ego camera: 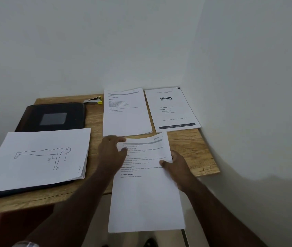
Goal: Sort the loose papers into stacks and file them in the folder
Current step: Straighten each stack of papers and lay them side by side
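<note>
Open black folder (52, 116) under a drawing stack (36, 157), two printed stacks (126, 113) behind a hand-held sheet (145, 184).

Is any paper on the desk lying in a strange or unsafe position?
Yes. The sheet held by both hands hangs well past the desk front edge, unlike the other papers lying fully on it.

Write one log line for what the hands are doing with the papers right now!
left hand: pinches held sheet top-left | right hand: grips its right edge | sheet: overhangs table front | folder: open, drawing stack on it
</note>
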